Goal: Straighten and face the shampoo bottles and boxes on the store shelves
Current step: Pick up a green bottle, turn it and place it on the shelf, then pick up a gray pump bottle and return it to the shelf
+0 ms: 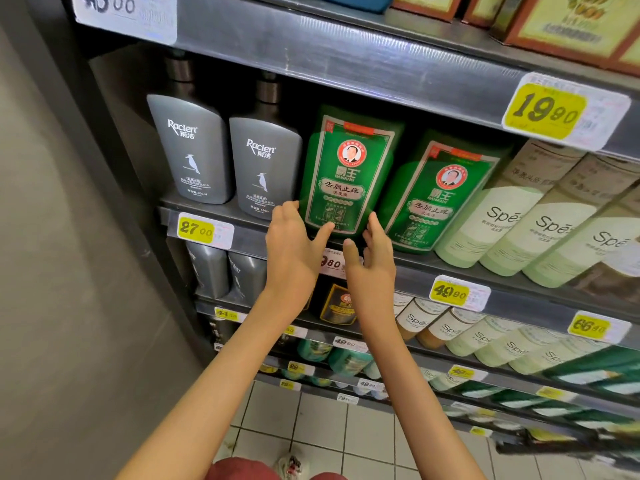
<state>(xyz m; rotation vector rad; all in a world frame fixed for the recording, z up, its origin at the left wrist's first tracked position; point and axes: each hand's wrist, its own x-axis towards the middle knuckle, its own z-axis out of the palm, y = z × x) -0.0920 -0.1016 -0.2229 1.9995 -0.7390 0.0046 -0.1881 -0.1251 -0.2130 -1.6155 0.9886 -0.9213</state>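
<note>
A green Bawang shampoo bottle (346, 171) stands upright on the grey shelf (408, 268), label facing out. My left hand (294, 247) is at its lower left corner, fingers straight, thumb touching the bottle's bottom edge. My right hand (374, 254) is at its lower right corner, fingers relaxed and touching the side. A second green Bawang bottle (440, 199) stands just to the right. Two grey Raclen bottles (194, 150) (265, 168) stand to the left, labels forward.
Pale green Spe bottles (512, 223) fill the shelf to the right. Boxes (568, 26) sit on the shelf above. Lower shelves hold more bottles and yellow price tags (449, 292). A grey wall (69, 271) bounds the left; white floor tiles (322, 431) lie below.
</note>
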